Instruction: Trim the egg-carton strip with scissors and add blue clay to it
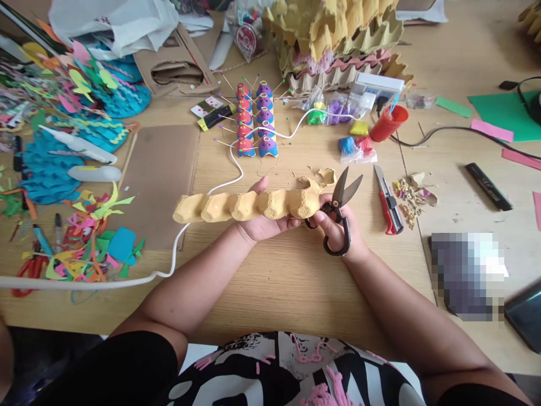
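A strip of yellow egg carton point(249, 206) with several cups lies across my left hand point(270, 225), whose fingers wrap under its right half. My right hand point(338, 230) is round the black handles of a pair of scissors point(341, 194). The scissor blades stand apart and point up, just right of the strip's end. My right fingertips are close to that end. Small torn carton scraps point(327, 176) lie on the table behind the strip. Beyond them stand two rows of painted carton cups, one red point(245, 122) and one purple point(266, 119), with pins stuck in.
A red cutter point(387, 206) and a scrap heap point(416, 200) lie to the right. A red cup point(389, 122) stands behind them. Stacked egg cartons point(333, 39) are at the back. A white cable point(174, 248) crosses the table. Paper scraps point(101, 248) and cardboard point(158, 186) are left.
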{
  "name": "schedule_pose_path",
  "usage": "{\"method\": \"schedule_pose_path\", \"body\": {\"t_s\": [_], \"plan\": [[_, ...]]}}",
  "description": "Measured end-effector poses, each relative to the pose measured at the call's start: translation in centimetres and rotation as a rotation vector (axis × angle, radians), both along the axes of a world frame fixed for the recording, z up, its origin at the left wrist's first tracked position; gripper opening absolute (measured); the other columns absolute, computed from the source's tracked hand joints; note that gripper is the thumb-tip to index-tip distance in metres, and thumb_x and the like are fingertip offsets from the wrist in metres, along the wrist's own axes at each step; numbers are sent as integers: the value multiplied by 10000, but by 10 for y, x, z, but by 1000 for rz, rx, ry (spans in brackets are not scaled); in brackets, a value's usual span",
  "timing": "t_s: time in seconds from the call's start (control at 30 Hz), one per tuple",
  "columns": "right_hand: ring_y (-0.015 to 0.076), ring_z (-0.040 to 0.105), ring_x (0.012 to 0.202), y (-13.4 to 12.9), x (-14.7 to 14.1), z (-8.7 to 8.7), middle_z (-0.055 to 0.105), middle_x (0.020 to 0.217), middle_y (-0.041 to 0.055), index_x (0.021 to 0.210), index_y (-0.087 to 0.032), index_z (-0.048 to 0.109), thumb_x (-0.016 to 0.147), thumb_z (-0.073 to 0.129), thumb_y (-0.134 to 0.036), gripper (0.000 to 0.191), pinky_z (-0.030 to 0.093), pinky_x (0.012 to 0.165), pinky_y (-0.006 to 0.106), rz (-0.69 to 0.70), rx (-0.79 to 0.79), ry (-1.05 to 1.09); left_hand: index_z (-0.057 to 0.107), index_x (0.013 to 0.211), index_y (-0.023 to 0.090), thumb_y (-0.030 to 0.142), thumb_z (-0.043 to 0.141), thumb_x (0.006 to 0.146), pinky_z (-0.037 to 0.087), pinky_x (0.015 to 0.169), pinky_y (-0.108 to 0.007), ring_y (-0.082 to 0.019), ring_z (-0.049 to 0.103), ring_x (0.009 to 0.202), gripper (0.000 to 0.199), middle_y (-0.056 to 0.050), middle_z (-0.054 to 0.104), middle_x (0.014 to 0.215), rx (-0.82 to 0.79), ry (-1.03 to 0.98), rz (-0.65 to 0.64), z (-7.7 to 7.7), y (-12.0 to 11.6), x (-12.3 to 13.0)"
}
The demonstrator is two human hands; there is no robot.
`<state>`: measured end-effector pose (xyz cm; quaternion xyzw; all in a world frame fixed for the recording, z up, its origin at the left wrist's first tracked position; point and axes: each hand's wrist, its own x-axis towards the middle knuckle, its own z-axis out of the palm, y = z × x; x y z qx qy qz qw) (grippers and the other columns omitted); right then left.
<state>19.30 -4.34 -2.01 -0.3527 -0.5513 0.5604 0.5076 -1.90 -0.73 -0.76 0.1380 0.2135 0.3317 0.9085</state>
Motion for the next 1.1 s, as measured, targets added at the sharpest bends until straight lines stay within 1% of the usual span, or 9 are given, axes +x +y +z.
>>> {"method": "schedule_pose_path", "body": {"t_s": [0.1,0.33,0.5,0.63,0.7,0.8,0.93,1.03,1.1], "plan": [[134,528,649,0,1,6,593,749,-36,999,-253,623,895,867,-605,440,444,602,289,-36,18,-14,668,1400,108,636,577,924,580,736,-333,-311,774,1098,717,-220,796,1284,-17,-20,-3,-2,1,-1],[141,523,687,0,2,10,574,767,-32,977,-249,636,898,873,-579,414,437,649,302,-13,57,-91,699,1291,100,458,610,871,607,795,-356,-285,773,1040,559,-172,827,1170,-43,13,3,-8,3,-6],[140,495,700,-1,1,14,555,770,-35,940,-247,622,907,867,-569,406,448,693,313,9,99,-117,751,1077,98,395,638,875,595,702,-345,-264,774,883,377,-150,832,1000,-29,10,-51,-7,5,-6],[143,491,701,-3,0,16,548,768,-34,944,-250,615,915,857,-573,405,445,687,314,35,93,-107,765,1075,63,454,678,870,569,605,-324,-265,773,773,449,-167,818,914,-12,68,-117,-3,5,-5],[145,475,690,-4,0,17,532,762,-35,962,-253,618,911,847,-607,424,442,677,318,26,81,-139,769,1003,89,447,648,895,539,545,-303,-247,754,677,393,-156,812,854,-9,84,-134,-2,5,-6],[152,471,688,-5,0,18,522,763,-32,986,-259,619,914,831,-628,432,454,682,331,-13,83,-195,739,867,121,384,594,935,514,498,-277,-207,709,574,307,-131,794,781,-14,103,-82,0,5,-6],[170,508,736,-4,0,15,554,829,-14,1038,-264,629,926,829,-565,378,473,727,357,-115,122,-277,724,777,146,352,601,918,514,481,-265,-192,685,561,279,-105,770,719,22,128,-17,1,6,-5],[173,511,752,-1,0,9,566,873,-12,1090,-267,619,926,818,-510,354,460,730,358,-174,140,-413,679,657,183,336,609,884,498,457,-263,-201,689,582,283,-83,754,672,-14,119,54,0,6,-6],[184,524,769,1,0,5,576,882,-8,1123,-267,604,924,804,-487,358,453,731,359,-198,163,-518,681,656,183,336,624,867,483,445,-260,-205,699,596,266,-86,769,699,-43,125,94,0,5,-6]]}}
